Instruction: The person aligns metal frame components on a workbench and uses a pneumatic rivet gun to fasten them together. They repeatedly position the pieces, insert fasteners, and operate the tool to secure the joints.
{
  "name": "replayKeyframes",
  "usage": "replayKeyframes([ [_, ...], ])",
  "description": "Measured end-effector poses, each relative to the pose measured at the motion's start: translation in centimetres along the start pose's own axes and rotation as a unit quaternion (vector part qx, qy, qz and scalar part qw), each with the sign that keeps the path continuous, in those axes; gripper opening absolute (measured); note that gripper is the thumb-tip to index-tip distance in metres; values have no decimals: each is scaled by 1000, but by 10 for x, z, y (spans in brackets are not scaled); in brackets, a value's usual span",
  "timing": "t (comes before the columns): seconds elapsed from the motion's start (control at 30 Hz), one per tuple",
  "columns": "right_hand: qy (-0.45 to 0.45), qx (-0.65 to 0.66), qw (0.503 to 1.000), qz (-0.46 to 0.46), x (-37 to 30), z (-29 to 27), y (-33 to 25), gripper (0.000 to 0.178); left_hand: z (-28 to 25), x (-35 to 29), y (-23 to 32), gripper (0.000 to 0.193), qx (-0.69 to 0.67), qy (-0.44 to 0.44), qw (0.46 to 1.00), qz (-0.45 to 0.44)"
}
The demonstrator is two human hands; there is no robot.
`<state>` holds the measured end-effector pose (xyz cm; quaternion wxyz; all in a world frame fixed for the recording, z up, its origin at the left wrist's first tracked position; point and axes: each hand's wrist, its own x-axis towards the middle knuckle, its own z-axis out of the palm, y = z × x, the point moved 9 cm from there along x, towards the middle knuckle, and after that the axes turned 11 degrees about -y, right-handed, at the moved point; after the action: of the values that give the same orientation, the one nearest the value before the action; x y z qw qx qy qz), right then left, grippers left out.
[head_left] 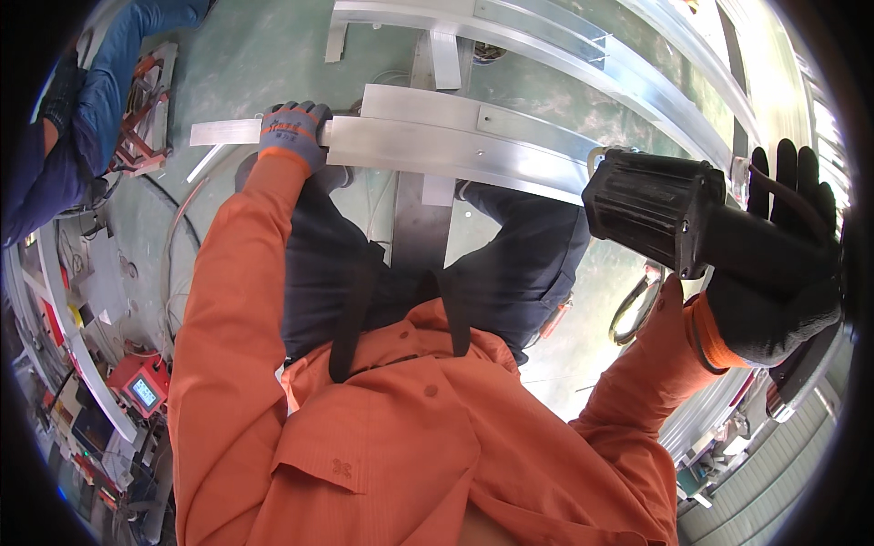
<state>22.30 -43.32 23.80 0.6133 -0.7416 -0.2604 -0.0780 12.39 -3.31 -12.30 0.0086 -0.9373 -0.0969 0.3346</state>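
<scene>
My left hand [292,133], in a grey glove with an orange cuff, is closed over a long silver metal bar [455,148] near its left end. The bar runs level across in front of my legs, and a raised plate or second strip lies along its far side. Up at the right, my right hand [772,314], in a black glove, holds a black power tool [651,207] with a ribbed block at its left end. Its fingers stretch up past the tool's neck. The tool's far end is partly hidden by the hand and the picture's rim.
More silver beams [546,41] extend beyond the bar toward the right. A dark support [421,218] stands between my knees. Another person's legs [114,68] are at the far left, near a reddish stand [146,118]. Cables and a red box with a screen [141,387] lie left.
</scene>
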Motion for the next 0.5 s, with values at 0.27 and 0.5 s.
replayKeyframes([
  [0.27,-338,-211,917,14,9,45,-7,40,4,2,-4,43,-1,9,1000,3],
  [0.5,-467,-278,832,115,-49,83,92,36,8,4,-6,45,-2,7,1000,0],
])
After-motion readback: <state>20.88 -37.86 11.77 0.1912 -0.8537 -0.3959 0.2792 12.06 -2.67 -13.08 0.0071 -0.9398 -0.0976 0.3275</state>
